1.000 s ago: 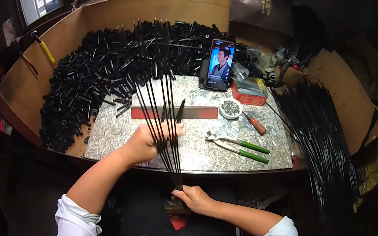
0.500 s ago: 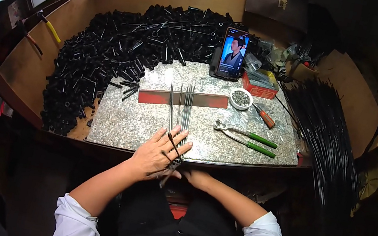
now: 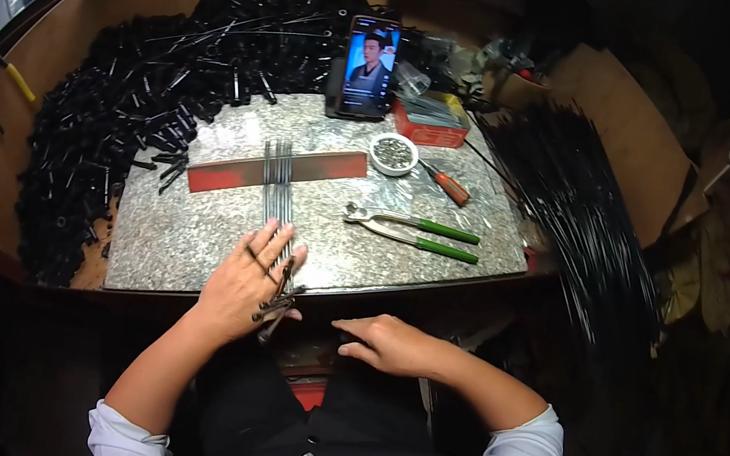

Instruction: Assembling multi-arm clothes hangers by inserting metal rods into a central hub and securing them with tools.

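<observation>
Several thin metal rods (image 3: pixel 277 188) lie side by side over a flat bar (image 3: pixel 238 173), brown-grey with red patches. My left hand (image 3: pixel 239 289) rests at their near ends, by the front edge of the stone slab. Its fingers point away from me, and dark rod ends stick out between the fingers and beside the thumb. Part of the grip is hidden under the palm. Off the slab's front edge, my right hand (image 3: pixel 391 343) is empty, with index finger stretched to the left and thumb apart. A gap separates it from the rods.
Green-handled pincers (image 3: pixel 413 232), an orange screwdriver (image 3: pixel 450 186) and a white bowl of small metal parts (image 3: pixel 392 155) are on the slab (image 3: pixel 158 240). Behind stand a phone (image 3: pixel 369 72) and red box (image 3: pixel 431 127). Black parts (image 3: pixel 78 138) pile left; black rods (image 3: pixel 582 217) lie right.
The whole view has shifted, so the bench appears further left. My right hand has moved away from my left hand, to the right. The rods under my left hand are closer together.
</observation>
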The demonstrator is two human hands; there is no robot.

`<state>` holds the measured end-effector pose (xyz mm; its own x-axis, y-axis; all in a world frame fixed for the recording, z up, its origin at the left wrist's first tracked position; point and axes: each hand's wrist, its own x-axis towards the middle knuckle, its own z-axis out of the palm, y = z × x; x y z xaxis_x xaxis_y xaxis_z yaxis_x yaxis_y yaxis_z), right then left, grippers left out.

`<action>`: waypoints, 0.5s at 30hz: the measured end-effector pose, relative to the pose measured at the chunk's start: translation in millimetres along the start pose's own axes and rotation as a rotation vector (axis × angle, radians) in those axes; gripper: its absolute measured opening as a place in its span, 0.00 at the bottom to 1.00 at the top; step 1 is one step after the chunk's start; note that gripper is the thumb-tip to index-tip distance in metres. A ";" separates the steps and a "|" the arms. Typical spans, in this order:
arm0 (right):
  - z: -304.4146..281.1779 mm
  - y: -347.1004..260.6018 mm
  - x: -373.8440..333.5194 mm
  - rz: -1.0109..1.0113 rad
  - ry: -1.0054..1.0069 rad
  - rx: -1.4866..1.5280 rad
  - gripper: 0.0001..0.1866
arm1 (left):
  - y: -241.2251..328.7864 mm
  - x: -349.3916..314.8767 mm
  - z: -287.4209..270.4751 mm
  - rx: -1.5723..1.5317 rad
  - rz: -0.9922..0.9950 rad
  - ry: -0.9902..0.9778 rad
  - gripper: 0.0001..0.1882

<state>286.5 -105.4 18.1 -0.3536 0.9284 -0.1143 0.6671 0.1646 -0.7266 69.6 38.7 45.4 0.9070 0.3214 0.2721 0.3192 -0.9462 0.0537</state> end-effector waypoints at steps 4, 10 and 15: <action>-65.3 -19.3 -27.8 0.067 0.113 0.114 0.19 | -4.0 1.6 4.5 -0.078 -0.031 -0.042 0.50; -171.8 48.8 -60.7 0.412 0.792 -0.713 0.06 | -7.3 -3.3 6.2 -0.055 0.006 0.043 0.47; -202.2 129.6 -82.9 0.832 0.570 -1.099 0.06 | -6.1 -1.9 7.9 -0.052 -0.048 0.044 0.46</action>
<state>534.9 -93.6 70.4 0.4908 0.8396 0.2330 0.7838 -0.5422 0.3028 68.2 44.2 36.9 0.8776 0.3655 0.3103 0.3463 -0.9308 0.1170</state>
